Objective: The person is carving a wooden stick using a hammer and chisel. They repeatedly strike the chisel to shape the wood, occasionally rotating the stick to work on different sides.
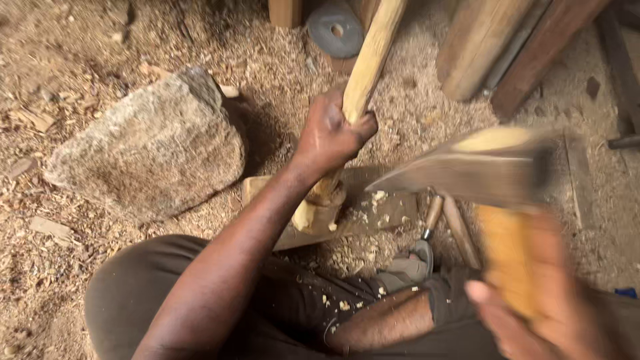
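- Left hand [331, 137] closed tight round the pale wooden pole [365, 73], about mid-length; pole stands tilted, lower end resting on the flat wood block [373, 210] on the ground, near the block's left half.
- Right hand [533, 300] wrapped round the yellowish handle of a hatchet [467, 173], motion-blurred; blade edge points left toward the pole's lower end, just right of the left wrist.
- Risk: blade sits close to the left hand and forearm; a glancing cut off the rounded pole could slide toward the fingers.
- Risk: pole foot only rests on the block; a hard hit may kick it off the block's left edge into the sawdust.
- Risk: person's bent leg and sandalled foot [410, 267] lie just below the block's near edge, in line with a missed stroke.
- Small tool with wooden handle [432, 217] lies at the block's right edge, could catch the blade.
- Big grey stone [150, 150] crowds the left, near the block's left corner; planks [500, 47] and grey disc [335, 28] close off the far side.
- Open room: mostly right of the block, over chip-strewn ground.
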